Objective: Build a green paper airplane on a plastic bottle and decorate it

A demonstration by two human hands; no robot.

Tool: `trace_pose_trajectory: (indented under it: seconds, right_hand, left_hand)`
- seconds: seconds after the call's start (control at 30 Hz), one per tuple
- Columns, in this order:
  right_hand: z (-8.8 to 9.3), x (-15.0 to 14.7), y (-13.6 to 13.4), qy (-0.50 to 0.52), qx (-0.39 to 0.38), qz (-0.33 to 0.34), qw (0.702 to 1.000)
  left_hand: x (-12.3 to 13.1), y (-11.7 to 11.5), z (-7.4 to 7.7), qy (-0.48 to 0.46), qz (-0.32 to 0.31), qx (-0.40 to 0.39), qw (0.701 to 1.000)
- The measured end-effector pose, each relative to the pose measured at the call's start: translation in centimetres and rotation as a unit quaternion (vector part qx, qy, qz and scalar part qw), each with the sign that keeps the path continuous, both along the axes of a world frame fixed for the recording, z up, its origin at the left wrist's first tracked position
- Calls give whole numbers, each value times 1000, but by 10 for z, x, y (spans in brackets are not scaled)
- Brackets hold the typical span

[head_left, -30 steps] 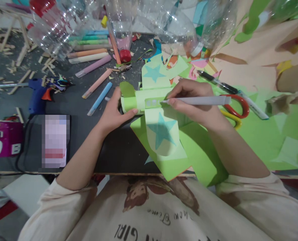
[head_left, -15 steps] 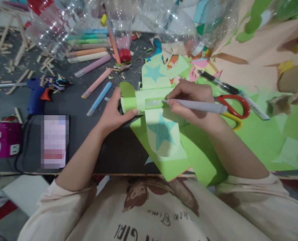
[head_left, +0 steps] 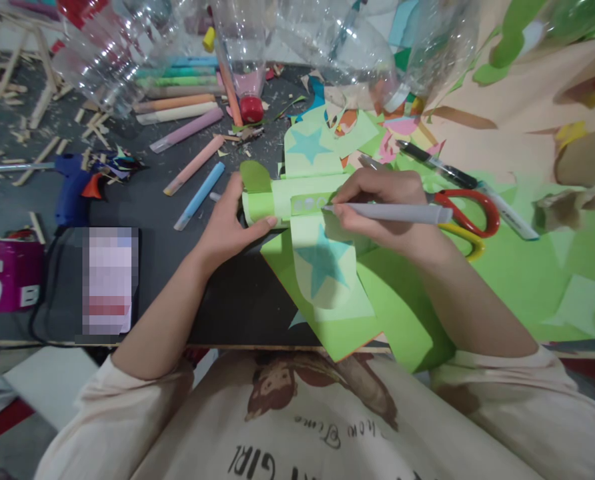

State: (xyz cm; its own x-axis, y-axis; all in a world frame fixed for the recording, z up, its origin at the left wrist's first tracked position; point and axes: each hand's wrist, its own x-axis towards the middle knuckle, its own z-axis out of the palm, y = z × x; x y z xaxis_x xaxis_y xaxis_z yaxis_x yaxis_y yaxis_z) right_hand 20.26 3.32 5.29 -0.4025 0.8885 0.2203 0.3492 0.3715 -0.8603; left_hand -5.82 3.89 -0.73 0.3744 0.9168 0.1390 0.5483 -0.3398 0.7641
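Observation:
My left hand [head_left: 222, 223] is wrapped round the left end of a light green paper model plane [head_left: 281, 192], thumb on the near side and fingers behind. The plane has a rolled body, a darker green tail piece [head_left: 255, 176] and two pale wings, each bearing a blue star [head_left: 323, 261]. My right hand [head_left: 385, 197] pinches a grey marker [head_left: 402, 213], which lies almost level with its tip at a green strip on the body. Greyish round marks show along that strip. The fingers of my right hand hide the body's right end.
Red-and-yellow scissors [head_left: 472, 212] and a black pen [head_left: 437, 163] lie to the right. Green paper sheets [head_left: 517, 287] spread beneath. Several markers [head_left: 200, 196], a blue glue gun [head_left: 72, 190] and a phone [head_left: 110, 280] are on the left. Clear plastic bottles [head_left: 240, 60] stand behind.
The marker tip has shifted slightly toward me along the strip, and my right fingers have moved a little with it. My left hand keeps its place on the paper plane.

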Motion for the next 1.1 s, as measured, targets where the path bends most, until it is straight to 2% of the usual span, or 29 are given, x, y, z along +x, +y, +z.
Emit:
trace_pose_trajectory:
  seconds: [0.17,0.4,0.63,0.83,0.93,1.1]
  right_hand:
    - [-7,0,1,44,2,-39,998]
    - [-11,-3,0,23,32,-62,997]
    - [-6,-2,-1,-17,31,-39,999]
    - [-1,-1,0,14,14,3,1000]
    - [-2,0,1,33,20,-21,999]
    - [-6,-2,1,7,19,-46,999]
  left_hand:
    - [1,1,0,-8,-7,3,1000]
    - [2,1,0,-14,-8,6,1000]
    - [1,1,-1,-12,-11,13,1000]
    - [2,1,0,-27,-14,9,999]
    - [2,1,1,-28,-17,6,999]
    - [2,1,2,-15,-13,3,1000]
